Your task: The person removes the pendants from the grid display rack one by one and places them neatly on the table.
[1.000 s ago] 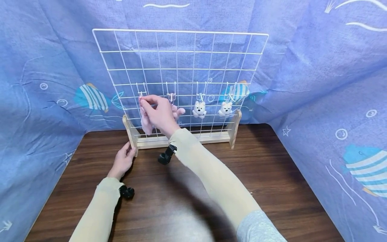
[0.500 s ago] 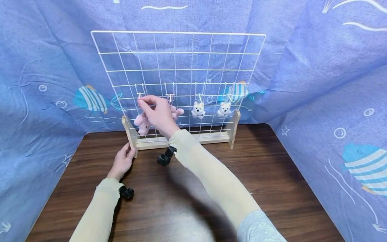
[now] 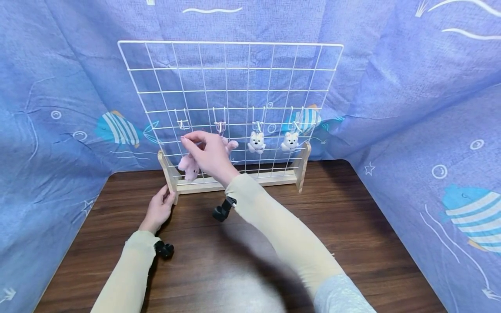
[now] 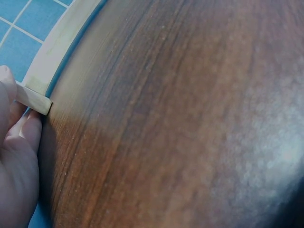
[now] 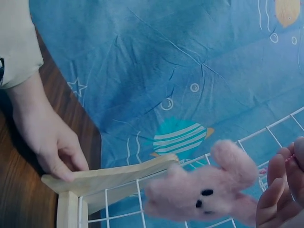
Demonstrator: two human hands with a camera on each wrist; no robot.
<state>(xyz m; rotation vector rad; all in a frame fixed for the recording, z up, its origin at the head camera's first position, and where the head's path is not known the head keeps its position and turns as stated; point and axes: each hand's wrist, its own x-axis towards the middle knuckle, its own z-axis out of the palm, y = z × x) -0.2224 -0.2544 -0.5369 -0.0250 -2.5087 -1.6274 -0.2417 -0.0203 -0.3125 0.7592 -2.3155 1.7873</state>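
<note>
My right hand pinches the pink bead strap of a fluffy pink plush keychain, which dangles below the fingers. Its dark eyes and nose show in the right wrist view, where the plush overlaps the wire grid. Just above the fingertips, the leftmost white hook carries nothing. A second pink plush keychain hangs on the neighbouring hook, partly hidden by my right hand. My left hand holds the lower end of the grid stand's wooden left leg, thumb and fingers on either side in the left wrist view.
The white wire grid stands upright in its wooden base at the table's back. Two white dog plush keychains, one at centre and one farther right, hang from hooks. Blue fish-print cloth surrounds the brown table.
My right hand has drawn the pink keychain down from the leftmost hook, which is now bare; the plush has swung and turned its face into view. My left hand stays on the stand's leg.
</note>
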